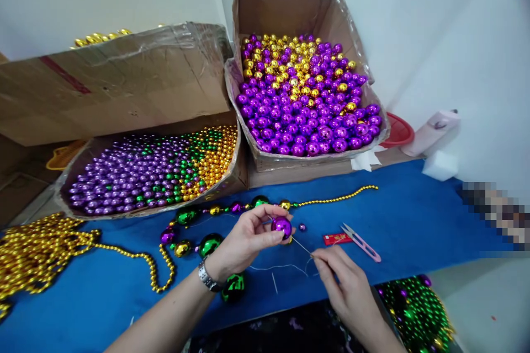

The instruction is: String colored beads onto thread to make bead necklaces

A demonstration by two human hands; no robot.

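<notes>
— While the left hand (248,237) pinches the purple bauble (282,226) near the blue cloth's (414,220) middle, is the thread safe?
— Doubtful; the right hand's (345,281) fingertips clamp the needle (301,246), and any tilt could unthread the strung beads (207,231).

Purple, gold and green on blue

Purple bead (282,226); far box (306,94) purple and gold; blue cloth (414,215); pink-handled snips (361,241).
</notes>
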